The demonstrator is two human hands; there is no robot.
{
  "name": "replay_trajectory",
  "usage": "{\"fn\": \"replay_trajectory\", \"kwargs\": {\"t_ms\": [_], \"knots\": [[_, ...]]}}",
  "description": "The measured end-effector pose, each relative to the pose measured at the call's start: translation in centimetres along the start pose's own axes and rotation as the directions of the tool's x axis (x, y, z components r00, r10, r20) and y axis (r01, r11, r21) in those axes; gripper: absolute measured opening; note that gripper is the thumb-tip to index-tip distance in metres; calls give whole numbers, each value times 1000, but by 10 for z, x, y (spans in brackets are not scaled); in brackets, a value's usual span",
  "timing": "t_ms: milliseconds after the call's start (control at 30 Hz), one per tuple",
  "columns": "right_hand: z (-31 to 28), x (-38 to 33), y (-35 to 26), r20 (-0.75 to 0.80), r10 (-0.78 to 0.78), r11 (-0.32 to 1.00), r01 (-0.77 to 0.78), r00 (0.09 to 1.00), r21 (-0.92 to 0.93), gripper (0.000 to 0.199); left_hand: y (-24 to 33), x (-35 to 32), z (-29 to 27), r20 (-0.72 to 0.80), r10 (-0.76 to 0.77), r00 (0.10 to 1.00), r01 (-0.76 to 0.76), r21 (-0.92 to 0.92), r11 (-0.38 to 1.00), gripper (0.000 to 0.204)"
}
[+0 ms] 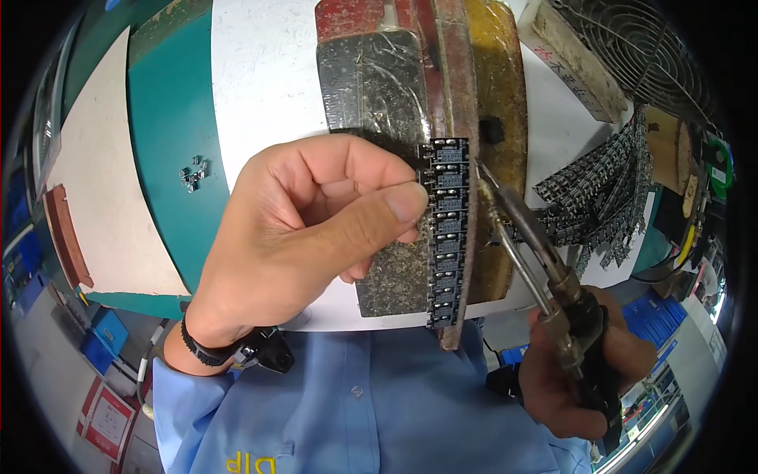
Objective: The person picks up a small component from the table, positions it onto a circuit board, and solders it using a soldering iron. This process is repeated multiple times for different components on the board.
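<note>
A strip of small black circuit boards (pixel 448 246) lies lengthwise along a narrow brown rail (pixel 456 87) in front of me. My left hand (pixel 308 221) is closed in a pinch, thumb and forefinger at the strip's left edge near its upper end. Whatever is between those fingertips is too small or hidden to name. In my right hand (pixel 576 379) is a dark-handled soldering iron (pixel 534 233) with a thin metal tube alongside it. Its tip points up and left, close to the right side of the rail near the strip's upper end.
Small shiny metal parts (pixel 193 174) lie on the green mat (pixel 170 103) at left. More board strips (pixel 604 186) are heaped at right. Beyond them stand a dirty pale block (pixel 572 63) and a round fan grille (pixel 647 55). A tan board (pixel 106 174) covers the far left.
</note>
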State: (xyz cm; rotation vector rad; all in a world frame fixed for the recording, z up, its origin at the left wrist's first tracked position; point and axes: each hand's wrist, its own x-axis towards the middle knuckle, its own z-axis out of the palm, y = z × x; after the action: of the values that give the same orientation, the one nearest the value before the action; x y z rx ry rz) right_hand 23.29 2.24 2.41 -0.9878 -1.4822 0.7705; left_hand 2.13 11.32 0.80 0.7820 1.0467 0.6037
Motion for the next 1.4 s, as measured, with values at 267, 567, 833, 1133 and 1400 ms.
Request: {"fn": "replay_trajectory", "kwargs": {"t_ms": [267, 567, 833, 1133, 1400], "knots": [[-3, 3, 3, 30, 3, 1000, -3, 1000, -11, 48, -3, 0, 1, 6, -6, 1000, 6, -15, 1000, 20], [-2, 6, 4, 69, -1, 1000, 2, 998, -18, 47, -2, -1, -1, 24, -13, 1000, 13, -17, 1000, 21], [-19, 7, 4, 106, -16, 1000, 18, 994, -20, 46, 1, -3, -3, 37, 1, 999, -1, -3, 1000, 17], [-12, -3, -11, 149, -30, 999, 33, 988, -20, 46, 2, -5, -6, 33, -11, 999, 12, -34, 999, 16], [-8, 5, -2, 185, -35, 999, 41, 982, -26, 45, 2, -4, -7, 43, -8, 999, 9, -30, 1000, 15]]}}
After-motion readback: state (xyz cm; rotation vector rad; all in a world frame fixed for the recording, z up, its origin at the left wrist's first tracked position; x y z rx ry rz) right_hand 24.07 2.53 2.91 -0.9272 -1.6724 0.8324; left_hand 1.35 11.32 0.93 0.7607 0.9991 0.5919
